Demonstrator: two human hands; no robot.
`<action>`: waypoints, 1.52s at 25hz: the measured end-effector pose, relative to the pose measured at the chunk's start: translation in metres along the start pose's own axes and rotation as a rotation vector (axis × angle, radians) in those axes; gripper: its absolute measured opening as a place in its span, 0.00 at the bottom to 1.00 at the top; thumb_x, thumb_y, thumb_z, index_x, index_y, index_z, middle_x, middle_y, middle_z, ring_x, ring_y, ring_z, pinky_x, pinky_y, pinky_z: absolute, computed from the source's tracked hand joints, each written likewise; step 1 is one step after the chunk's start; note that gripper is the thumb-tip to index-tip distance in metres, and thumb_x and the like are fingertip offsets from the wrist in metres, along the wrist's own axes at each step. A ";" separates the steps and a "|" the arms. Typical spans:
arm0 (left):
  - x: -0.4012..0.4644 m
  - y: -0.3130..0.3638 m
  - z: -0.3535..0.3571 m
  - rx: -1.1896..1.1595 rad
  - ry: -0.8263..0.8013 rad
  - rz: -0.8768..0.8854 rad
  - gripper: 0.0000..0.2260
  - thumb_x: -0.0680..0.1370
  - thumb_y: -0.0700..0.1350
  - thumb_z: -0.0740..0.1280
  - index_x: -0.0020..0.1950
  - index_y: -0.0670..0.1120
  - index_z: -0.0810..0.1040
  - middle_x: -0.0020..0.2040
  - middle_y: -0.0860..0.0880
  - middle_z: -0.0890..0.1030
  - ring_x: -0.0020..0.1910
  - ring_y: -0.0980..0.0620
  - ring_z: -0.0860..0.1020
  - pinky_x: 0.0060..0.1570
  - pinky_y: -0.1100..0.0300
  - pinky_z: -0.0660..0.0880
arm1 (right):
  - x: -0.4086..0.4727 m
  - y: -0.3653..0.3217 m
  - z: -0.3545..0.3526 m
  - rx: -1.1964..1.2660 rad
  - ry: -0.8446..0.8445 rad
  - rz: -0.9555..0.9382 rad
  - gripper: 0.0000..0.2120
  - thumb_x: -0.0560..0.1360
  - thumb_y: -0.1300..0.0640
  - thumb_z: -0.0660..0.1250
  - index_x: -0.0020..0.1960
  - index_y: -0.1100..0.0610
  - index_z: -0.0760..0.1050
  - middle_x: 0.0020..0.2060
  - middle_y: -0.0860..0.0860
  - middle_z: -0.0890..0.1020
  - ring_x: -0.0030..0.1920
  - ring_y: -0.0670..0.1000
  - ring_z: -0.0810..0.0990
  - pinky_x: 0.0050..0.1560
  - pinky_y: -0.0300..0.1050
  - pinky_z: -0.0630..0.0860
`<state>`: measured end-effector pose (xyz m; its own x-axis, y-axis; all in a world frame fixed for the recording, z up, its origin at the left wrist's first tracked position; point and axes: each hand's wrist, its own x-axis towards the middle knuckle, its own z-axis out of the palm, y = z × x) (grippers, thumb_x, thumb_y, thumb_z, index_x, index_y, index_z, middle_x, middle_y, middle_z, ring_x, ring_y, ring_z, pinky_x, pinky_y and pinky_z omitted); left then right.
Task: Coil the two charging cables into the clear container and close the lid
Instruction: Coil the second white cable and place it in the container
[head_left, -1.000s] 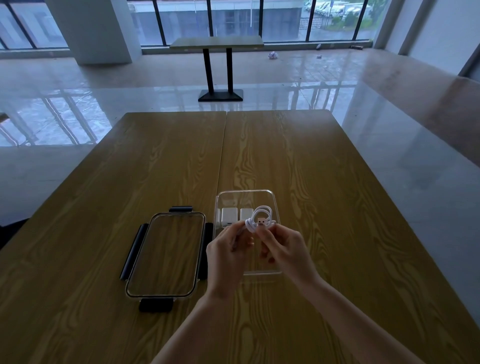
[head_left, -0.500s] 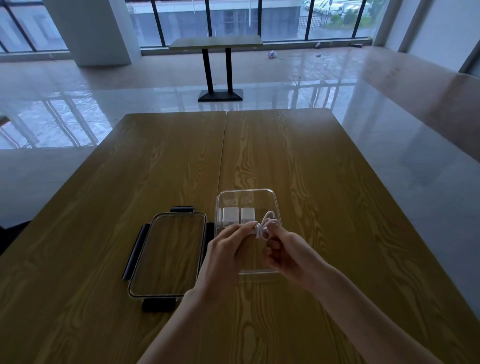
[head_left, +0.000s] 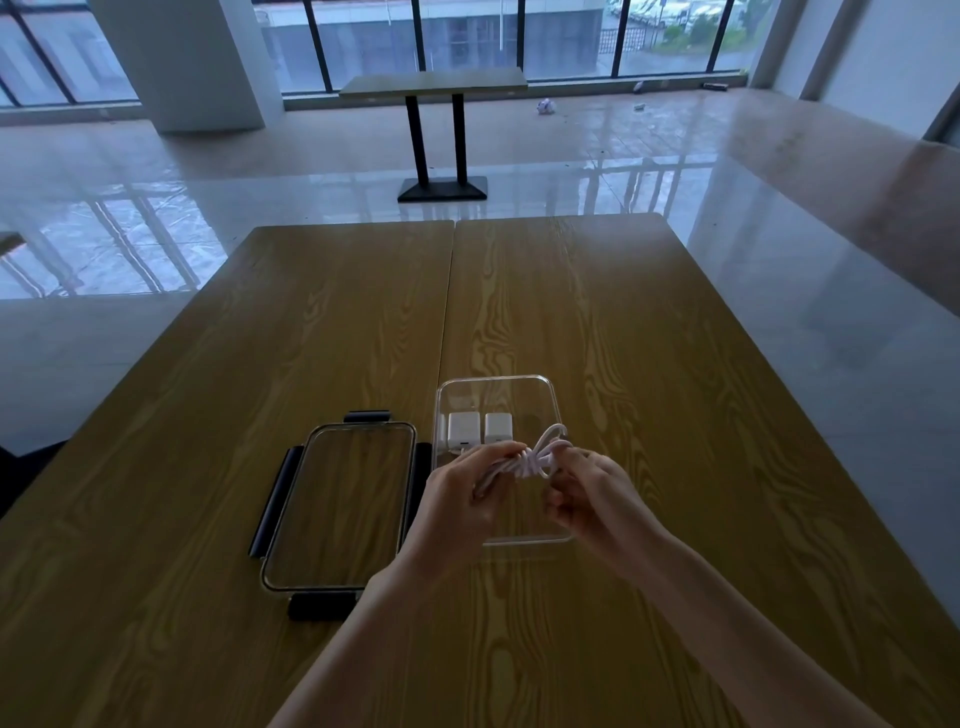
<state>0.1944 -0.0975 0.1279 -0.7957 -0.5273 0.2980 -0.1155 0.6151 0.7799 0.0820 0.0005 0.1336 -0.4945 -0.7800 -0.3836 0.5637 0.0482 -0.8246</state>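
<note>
No writing or brand can be read on anything. The clear container (head_left: 551, 400) stands open on the wooden desk (head_left: 649, 364), with two white charger blocks (head_left: 480, 430) at its far end. Its lid (head_left: 340, 506), with dark latches, lies flat just left of it. Over the container, the left hand (head_left: 462, 493) and right hand (head_left: 597, 499) both pinch a bundled white charging cable (head_left: 537, 457) between them

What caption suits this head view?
Both hands wind a white cable above the open container, lid beside it.
</note>
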 end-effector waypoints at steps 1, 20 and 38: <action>0.001 0.000 0.000 -0.005 0.011 -0.002 0.14 0.72 0.35 0.66 0.57 0.44 0.76 0.49 0.55 0.77 0.46 0.64 0.76 0.46 0.79 0.71 | 0.001 0.002 -0.002 0.024 -0.009 -0.008 0.06 0.76 0.59 0.59 0.44 0.61 0.72 0.28 0.52 0.72 0.27 0.46 0.74 0.26 0.37 0.75; 0.004 0.000 0.005 -0.409 -0.097 -0.151 0.15 0.72 0.34 0.64 0.46 0.53 0.66 0.53 0.56 0.74 0.49 0.56 0.79 0.45 0.67 0.78 | -0.002 -0.001 0.001 -0.576 0.036 -0.367 0.06 0.77 0.59 0.55 0.43 0.55 0.68 0.33 0.52 0.79 0.31 0.46 0.78 0.28 0.34 0.71; 0.010 -0.005 0.003 -0.475 -0.122 -0.262 0.07 0.72 0.40 0.66 0.47 0.49 0.71 0.39 0.47 0.78 0.34 0.60 0.78 0.34 0.69 0.75 | 0.014 -0.013 -0.004 -0.548 0.124 -0.300 0.12 0.75 0.53 0.61 0.36 0.57 0.72 0.26 0.49 0.72 0.24 0.41 0.69 0.25 0.29 0.69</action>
<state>0.1856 -0.1039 0.1252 -0.8426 -0.5382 0.0172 -0.0602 0.1259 0.9902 0.0648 -0.0085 0.1367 -0.6697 -0.7326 -0.1216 -0.0149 0.1769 -0.9841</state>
